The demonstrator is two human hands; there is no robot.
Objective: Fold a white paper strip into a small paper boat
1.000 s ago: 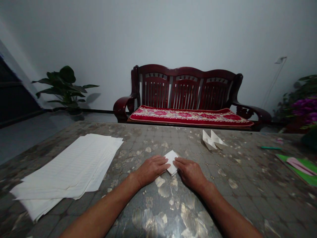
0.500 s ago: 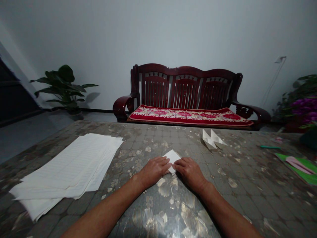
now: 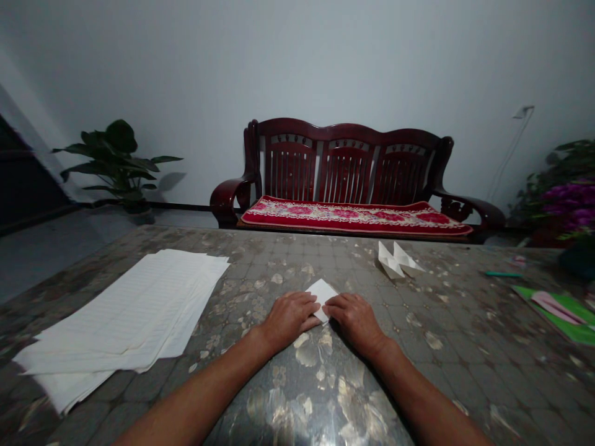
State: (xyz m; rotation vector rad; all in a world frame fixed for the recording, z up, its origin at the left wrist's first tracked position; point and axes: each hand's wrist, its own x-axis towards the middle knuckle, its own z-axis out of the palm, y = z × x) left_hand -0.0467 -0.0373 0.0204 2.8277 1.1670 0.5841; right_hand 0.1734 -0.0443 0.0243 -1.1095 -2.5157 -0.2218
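A small folded white paper lies on the table in front of me, one corner pointing away from me. My left hand covers its left side, fingers closed together on the paper and thumb at the near edge. From the other side, my right hand grips the right edge with bent fingers. The fingertips of both hands almost meet over the middle of the sheet, hiding part of its folds. Beyond my right hand stands a folded paper shape with upright points.
A pile of lined paper sheets spreads over the left of the patterned table. At the right lie a green pen-like stick and a green sheet with pink scissors-like handles. Behind the table is a wooden bench.
My left thumb has shifted in against the paper's near edge, and the small flap that stuck out toward me no longer shows. Both hands stay on the paper.
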